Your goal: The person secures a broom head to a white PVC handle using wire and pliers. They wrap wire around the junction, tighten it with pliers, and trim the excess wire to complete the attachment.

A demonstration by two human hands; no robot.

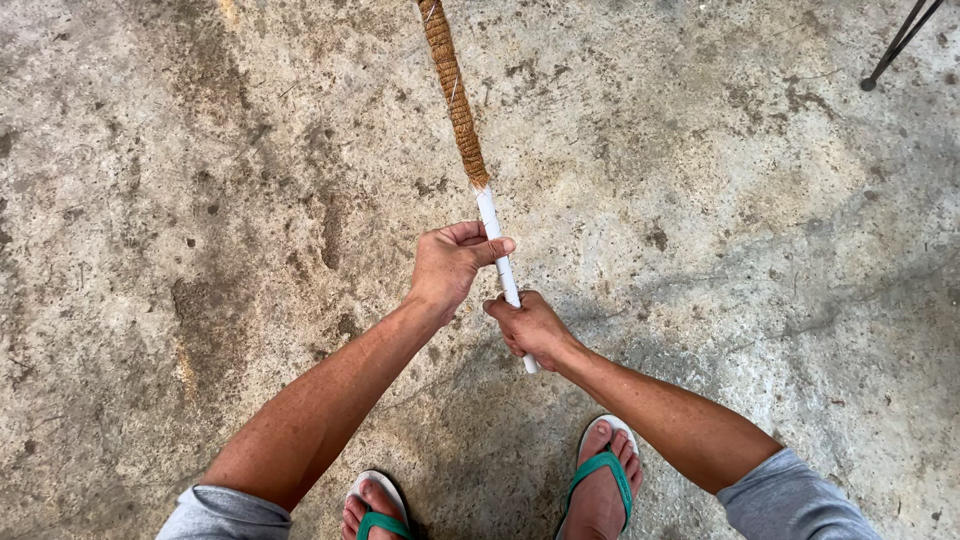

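**Two hands on one white pole**

One view only, from your head camera, looking straight down. You have two hands on a single white pole (500, 262) that runs away from you, up the middle of the picture. Your left hand (450, 268) takes the pole higher up, fingers (470, 236) curled around it and the thumb pressed across the front, closed tight on the bare white part. Your right hand (530, 328) grips lower down, just beside the left, fist fully closed around the shaft; one short white end sticks out below it.

Beyond your left hand the pole carries one long wrapping of brown coir rope (455, 95), wound tightly and reaching to the top edge of the picture. The bare white section lies between that wrapping and your hands.

Below, you can count two feet in two flip-flops (605, 470) with green straps, standing on a stained, mottled concrete floor (200, 200). Two grey sleeves (790, 495) show at the bottom edge. One dark thin metal leg (895, 45) stands at the top right corner, well apart from you.
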